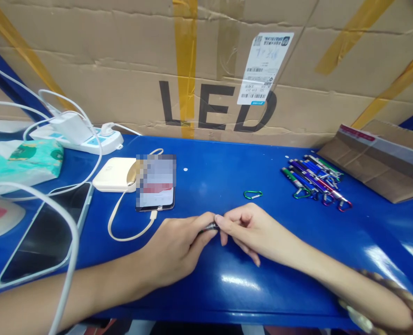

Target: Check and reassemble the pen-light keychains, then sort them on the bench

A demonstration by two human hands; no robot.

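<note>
My left hand (178, 246) is closed around a small dark metallic object (210, 227), mostly hidden by the fingers. At its right end, the thumb and forefinger of my right hand (244, 226) pinch together, while the other fingers hang loosely below. Just beyond my right hand, a green carabiner (253, 194) lies alone on the blue table (206, 288). Farther right is a pile of slim metallic flashlights (309, 177) in blue, purple and green, with carabiners on their ends.
A phone (155, 186) on a charging cable lies beside a cream power bank (115, 174). Left are another phone (47, 232), a tissue pack (28, 160) and a power strip (104, 141). A large carton (122, 60) stands behind; an open cardboard box (377, 163) sits right.
</note>
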